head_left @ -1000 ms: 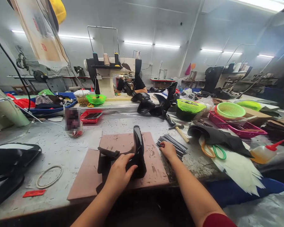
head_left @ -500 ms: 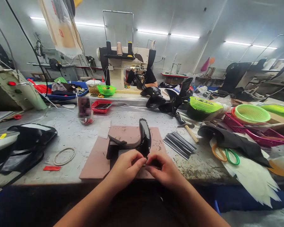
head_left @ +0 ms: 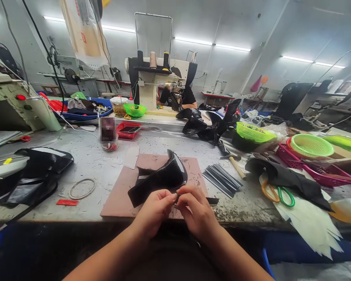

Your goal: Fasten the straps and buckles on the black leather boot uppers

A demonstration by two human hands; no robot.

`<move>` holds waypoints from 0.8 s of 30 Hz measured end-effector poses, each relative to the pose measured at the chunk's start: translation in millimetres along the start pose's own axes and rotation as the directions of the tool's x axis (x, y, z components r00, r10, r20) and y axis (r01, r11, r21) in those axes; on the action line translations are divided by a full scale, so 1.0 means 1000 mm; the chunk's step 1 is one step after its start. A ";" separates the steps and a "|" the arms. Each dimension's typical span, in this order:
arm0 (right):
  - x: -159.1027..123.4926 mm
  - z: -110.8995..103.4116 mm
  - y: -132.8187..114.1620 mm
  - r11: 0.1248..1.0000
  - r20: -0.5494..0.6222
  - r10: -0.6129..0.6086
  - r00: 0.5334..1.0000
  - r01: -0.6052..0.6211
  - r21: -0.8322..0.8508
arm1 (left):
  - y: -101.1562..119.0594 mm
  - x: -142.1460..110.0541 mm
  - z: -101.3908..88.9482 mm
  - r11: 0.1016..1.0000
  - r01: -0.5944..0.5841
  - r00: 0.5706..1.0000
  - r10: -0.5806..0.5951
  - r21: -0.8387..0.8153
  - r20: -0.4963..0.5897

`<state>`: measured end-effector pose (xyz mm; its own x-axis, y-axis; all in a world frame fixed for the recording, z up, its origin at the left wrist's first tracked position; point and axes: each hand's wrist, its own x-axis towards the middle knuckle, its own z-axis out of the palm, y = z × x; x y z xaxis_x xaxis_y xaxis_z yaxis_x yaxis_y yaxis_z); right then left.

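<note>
A black leather shoe upper (head_left: 160, 175) lies on a pinkish board (head_left: 117, 201), just beyond my hands. Its curved, pale-edged part points up and away at the right. My left hand (head_left: 155, 208) is closed, thumb and forefinger pinching a small dark end. Close against it, my right hand (head_left: 197, 210) is closed too, its fingertips meeting the left ones. Past the right knuckles pokes the end of a narrow black strip (head_left: 213, 201); my fingers cover the rest. Several similar black strips (head_left: 222, 178), edged in white, are fanned out right of the board.
A hammer (head_left: 236, 166) lies behind the strips. Orange and green-handled scissors (head_left: 286, 197) rest on white sheets at the right. On the left are a wire ring (head_left: 82, 189) and black leather pieces (head_left: 29, 179). A person (head_left: 188, 97) sits behind the sewing machine (head_left: 148, 86).
The shoe upper has gone from standing near my fingers to lying lower on the board, apart from them. A strip end now shows beyond my right hand. The view has shifted slightly.
</note>
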<state>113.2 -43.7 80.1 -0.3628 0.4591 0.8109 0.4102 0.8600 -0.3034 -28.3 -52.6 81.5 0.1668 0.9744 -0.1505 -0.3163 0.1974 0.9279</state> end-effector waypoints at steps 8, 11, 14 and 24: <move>-0.010 -0.010 0.012 0.408 0.179 0.410 0.894 -0.355 0.841 | 0.009 -0.014 -0.019 0.982 0.009 0.997 -0.023 0.189 0.071; -0.024 -0.019 0.028 0.227 0.244 0.567 0.787 -0.434 0.872 | 0.024 -0.036 -0.055 0.953 -0.147 0.982 0.173 0.264 -0.080; -0.038 -0.027 0.044 0.283 0.477 0.562 0.675 -0.699 0.656 | 0.044 -0.064 -0.102 0.875 -0.350 0.804 0.464 0.334 -0.372; 0.044 0.028 0.016 0.978 0.599 -0.006 0.800 -0.120 0.170 | 0.023 -0.051 -0.166 0.984 -0.122 0.747 0.178 0.132 -0.640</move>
<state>80.3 -3.6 97.0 -0.7945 0.4956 0.3510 0.3025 0.8241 -0.4789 -198.9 -80.4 54.2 -0.5295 0.8320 -0.1655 -0.2086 0.0613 0.9761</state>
